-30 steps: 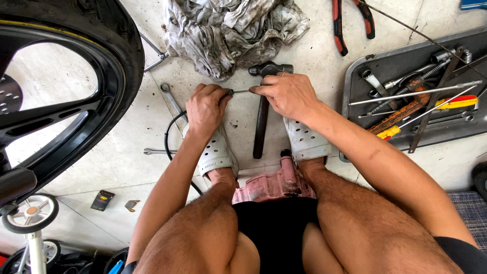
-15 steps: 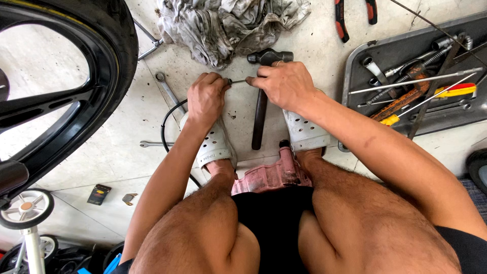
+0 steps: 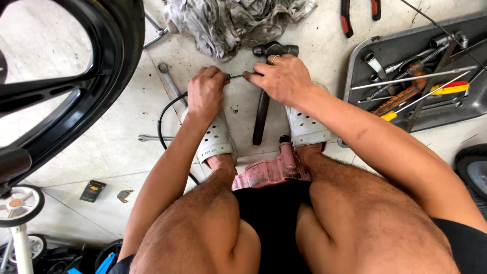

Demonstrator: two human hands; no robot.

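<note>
My left hand (image 3: pixel 207 93) and my right hand (image 3: pixel 280 77) meet over the concrete floor, both pinching a thin dark cable end (image 3: pixel 236 76) between their fingertips. A black cable (image 3: pixel 161 122) loops from under my left hand toward my left foot. A black hammer (image 3: pixel 263 101) lies on the floor beneath my right hand, its head pointing away from me. I squat with white clogs (image 3: pixel 215 143) on both feet, over a pink stool (image 3: pixel 271 170).
A large black tyre and wheel (image 3: pixel 76 86) fills the left. A grey rag (image 3: pixel 228 20) lies ahead, spanners (image 3: pixel 170 83) beside it, red-handled pliers (image 3: pixel 346 18) farther right. A grey tool tray (image 3: pixel 401 50) with screwdrivers and wrenches sits at right.
My hands stay together on the cable end, making only small adjustments. The camera view has shifted slightly, so the scene sits a little higher in frame.
</note>
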